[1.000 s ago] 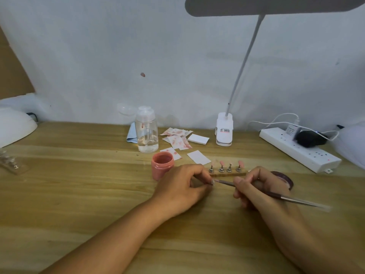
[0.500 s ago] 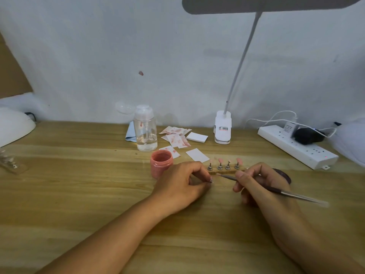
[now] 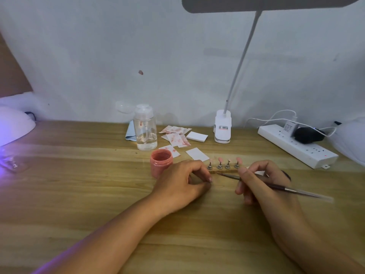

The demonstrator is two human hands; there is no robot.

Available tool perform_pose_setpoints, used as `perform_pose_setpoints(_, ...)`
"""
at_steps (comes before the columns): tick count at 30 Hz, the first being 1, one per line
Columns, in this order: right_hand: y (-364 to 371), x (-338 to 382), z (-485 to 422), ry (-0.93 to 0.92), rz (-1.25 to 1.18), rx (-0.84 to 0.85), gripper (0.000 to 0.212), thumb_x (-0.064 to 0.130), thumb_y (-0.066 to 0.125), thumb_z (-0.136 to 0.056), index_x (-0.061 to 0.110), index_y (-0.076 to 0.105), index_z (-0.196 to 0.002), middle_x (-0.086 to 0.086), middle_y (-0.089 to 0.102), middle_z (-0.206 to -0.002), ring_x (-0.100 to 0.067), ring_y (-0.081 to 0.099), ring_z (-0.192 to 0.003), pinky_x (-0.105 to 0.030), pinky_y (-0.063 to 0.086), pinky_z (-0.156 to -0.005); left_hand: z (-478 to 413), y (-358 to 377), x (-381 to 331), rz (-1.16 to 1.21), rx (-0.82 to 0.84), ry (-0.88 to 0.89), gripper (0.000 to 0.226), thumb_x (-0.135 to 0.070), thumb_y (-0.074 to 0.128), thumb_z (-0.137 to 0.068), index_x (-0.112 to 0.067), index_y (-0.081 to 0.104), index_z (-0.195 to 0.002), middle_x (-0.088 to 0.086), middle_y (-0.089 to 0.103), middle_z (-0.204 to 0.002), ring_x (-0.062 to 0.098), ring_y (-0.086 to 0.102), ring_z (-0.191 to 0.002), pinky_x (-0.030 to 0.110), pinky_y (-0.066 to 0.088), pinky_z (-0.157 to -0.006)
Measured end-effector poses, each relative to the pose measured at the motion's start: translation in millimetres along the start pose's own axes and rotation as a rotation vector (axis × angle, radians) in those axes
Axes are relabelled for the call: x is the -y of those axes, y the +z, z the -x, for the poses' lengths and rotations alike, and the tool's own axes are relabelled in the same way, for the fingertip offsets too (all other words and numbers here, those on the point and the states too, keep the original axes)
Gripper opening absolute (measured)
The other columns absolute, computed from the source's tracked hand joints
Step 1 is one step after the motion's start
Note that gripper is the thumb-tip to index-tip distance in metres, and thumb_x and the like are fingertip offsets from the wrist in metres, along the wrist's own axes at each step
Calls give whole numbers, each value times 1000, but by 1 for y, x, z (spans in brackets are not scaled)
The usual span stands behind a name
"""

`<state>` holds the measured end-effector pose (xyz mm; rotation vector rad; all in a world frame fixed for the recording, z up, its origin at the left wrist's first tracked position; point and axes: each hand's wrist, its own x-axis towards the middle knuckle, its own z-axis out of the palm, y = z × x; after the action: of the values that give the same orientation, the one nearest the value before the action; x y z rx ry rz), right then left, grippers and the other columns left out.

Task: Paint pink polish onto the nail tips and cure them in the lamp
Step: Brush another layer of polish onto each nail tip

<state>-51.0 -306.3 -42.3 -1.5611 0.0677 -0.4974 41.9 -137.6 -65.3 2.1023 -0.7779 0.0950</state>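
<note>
Nail tips [image 3: 220, 159] stand in a short row on small metal stands along a wooden strip [image 3: 227, 171], just right of the frame's centre, on the worktop [image 3: 79, 184]. The row runs left to right and lies just above both hands in the picture. The right hand [image 3: 262, 180] grips a fine brush [image 3: 276, 187] pen-fashion. Its long axis slants from lower right up to the left, so the bristle end sits just below the strip and points at the left hand [image 3: 181, 181]. That hand rests with its fingers curled and its thumb and forefinger pressed together beside the leftmost stand. Whether a tip is pinched there is too small to tell. The open pink polish jar [image 3: 161, 161] sits just behind the left hand, left of the row. The curing lamp [image 3: 11, 129] glows at the far left edge, well apart, on the left hand's side.
</note>
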Motion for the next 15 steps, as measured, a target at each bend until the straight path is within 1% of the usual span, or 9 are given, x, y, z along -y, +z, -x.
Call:
perform_pose_setpoints(2, 0, 2, 0, -2, 1, 12, 21, 21, 64, -88, 1, 57, -85, -9, 67, -61, -12, 46, -45, -15, 40, -44, 0, 0, 0, 1, -2, 1, 22, -23, 79, -80, -39, 65, -73, -27, 70, -83, -10, 54, -58, 9, 35, -55)
perform_pose_setpoints(4, 2, 4, 2, 5, 17, 57, 24, 24, 66, -84, 1, 60, -85, -9, 71, -68, -11, 50, -48, -14, 44, -48, 0, 0, 0, 1, -1, 0, 24, -22, 79, -80, -40, 65, -71, -27, 69, -82, -10, 54, -58, 10, 34, -55)
perform_pose_setpoints(6, 2, 3, 3, 13, -1, 83, 21, 15, 68, -83, -2, 57, -89, -12, 72, -73, -12, 53, -50, -16, 46, -49, -1, 0, 0, 3, 0, -1, 25, -21, 79, -80, -40, 64, -71, -27, 69, -80, -11, 53, -57, 11, 33, -54)
perform_pose_setpoints(8, 1, 1, 4, 20, -8, 80, 17, 5, 64, -87, -6, 51, -86, -14, 72, -71, -13, 54, -49, -17, 46, -48, -1, 1, 1, -2, -4, -3, 24, -22, 79, -79, -40, 65, -71, -29, 68, -78, -11, 53, -56, 11, 33, -54)
perform_pose_setpoints(11, 1, 1, 4, 33, 0, 79, 20, 6, 61, -90, -5, 48, -79, -15, 71, -68, -15, 53, -47, -17, 46, -48, -1, 1, 1, -16, -6, -13, 23, -24, 80, -79, -40, 65, -71, -32, 65, -73, -11, 53, -57, 10, 32, -53)
perform_pose_setpoints(15, 3, 1, 3, 28, 51, 126, 23, 7, 61, -90, -11, 47, -85, -13, 73, -71, -12, 54, -48, -14, 45, -50, -1, 1, 3, -28, -7, -21, 24, -25, 79, -79, -40, 64, -70, -35, 61, -65, -12, 52, -56, 10, 31, -52)
